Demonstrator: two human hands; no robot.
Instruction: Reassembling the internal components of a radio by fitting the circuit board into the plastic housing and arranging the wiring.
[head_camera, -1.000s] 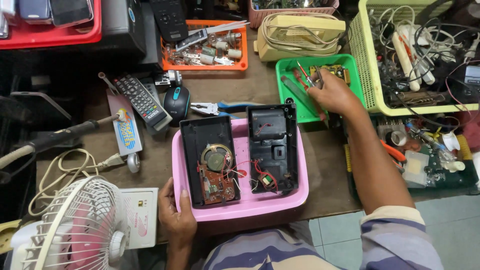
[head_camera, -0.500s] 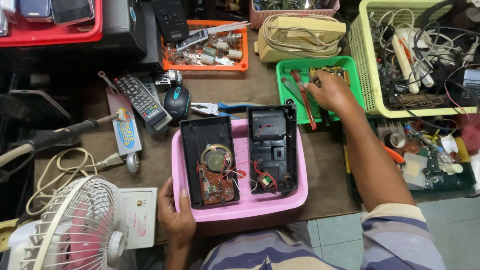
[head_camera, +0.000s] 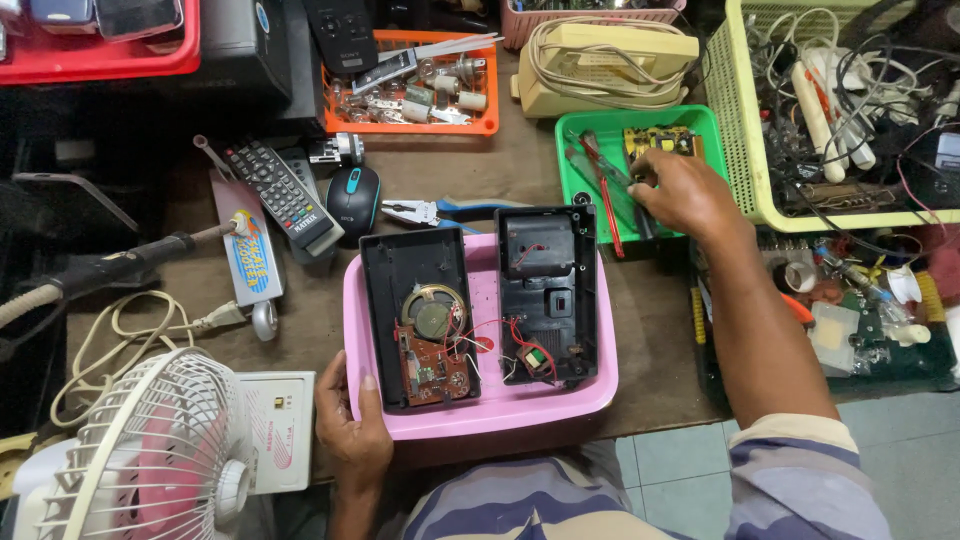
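The pink tray (head_camera: 480, 415) with the opened radio halves (head_camera: 480, 300) is steadied by the left hand (head_camera: 352, 432), fingers clamped on its rim – meanwhile the green tool tray (head_camera: 570, 180) is rummaged by the right hand (head_camera: 685, 192), fingers curled on something, can't tell what.

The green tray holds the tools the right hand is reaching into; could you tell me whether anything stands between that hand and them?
Nothing visible does. The right hand is already over the green tray, its fingertips down among the tools lying there. The left hand grips the pink tray, away from that reach.
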